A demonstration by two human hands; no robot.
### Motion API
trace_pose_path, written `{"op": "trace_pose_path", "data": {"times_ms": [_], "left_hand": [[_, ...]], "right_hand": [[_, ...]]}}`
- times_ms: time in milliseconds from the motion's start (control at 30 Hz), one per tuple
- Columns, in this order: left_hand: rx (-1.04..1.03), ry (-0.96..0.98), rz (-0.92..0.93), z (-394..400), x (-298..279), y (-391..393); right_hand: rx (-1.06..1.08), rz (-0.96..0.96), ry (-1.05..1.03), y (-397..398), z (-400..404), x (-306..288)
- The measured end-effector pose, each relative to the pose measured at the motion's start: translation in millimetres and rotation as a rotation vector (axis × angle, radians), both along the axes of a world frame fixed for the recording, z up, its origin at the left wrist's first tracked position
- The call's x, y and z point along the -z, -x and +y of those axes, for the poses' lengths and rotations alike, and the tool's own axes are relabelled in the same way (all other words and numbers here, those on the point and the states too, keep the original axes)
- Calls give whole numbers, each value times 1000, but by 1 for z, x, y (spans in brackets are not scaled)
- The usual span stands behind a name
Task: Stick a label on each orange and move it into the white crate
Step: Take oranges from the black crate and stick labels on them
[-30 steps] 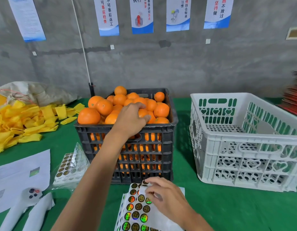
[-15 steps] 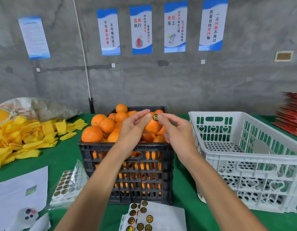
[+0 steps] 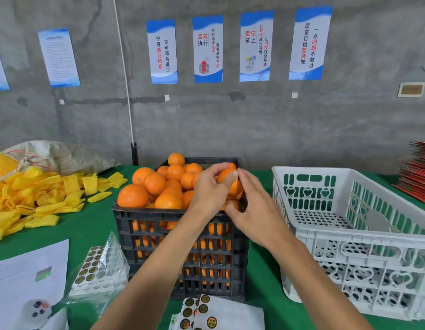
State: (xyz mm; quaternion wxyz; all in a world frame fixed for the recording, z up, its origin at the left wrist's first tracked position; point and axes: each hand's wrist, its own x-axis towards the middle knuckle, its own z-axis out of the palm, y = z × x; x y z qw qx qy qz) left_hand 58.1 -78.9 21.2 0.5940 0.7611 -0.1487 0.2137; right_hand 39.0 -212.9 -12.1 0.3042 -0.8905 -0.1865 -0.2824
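Two crates stand on the green table (image 3: 92, 225): one black crate (image 3: 180, 248) of slatted plastic near the middle, heaped with round, dimpled oranges too many to count, and one white crate (image 3: 364, 246) of perforated plastic with heart-shaped cutouts toward the right edge, no fruit visible inside it. Both hands meet over the black crate's right rear corner on a single orange (image 3: 228, 184). The left hand (image 3: 210, 189) curls its fingers around the fruit from the left; the right hand (image 3: 253, 208) holds it from the right, its thumb pressed flat on the top of the peel. At the near edge lies one sheet of round, shiny labels (image 3: 202, 312); a second label sheet in a clear bag (image 3: 100, 267) rests left of the black crate. Yellow foam nets (image 3: 35, 198) pile at the left edge.
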Motion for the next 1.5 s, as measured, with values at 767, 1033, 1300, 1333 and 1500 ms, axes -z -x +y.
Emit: {"op": "trace_pose_path", "data": {"times_ms": [767,1033,1300,1333,1500], "left_hand": [[-584,-640,146,94,16,12],[-398,-564,-63,61,17,-2],[-529,-736,258,41,23,-19],[-542,-752,270,41,23,-19],[-554,-762,271,41,21,-15]], "right_hand": [[303,-344,92,14,-58,13],[-399,290,372,50,0,141],[-386,524,240,51,-6,209],[-385,512,240,50,-5,210],[-354,423,222,46,-4,214]]}}
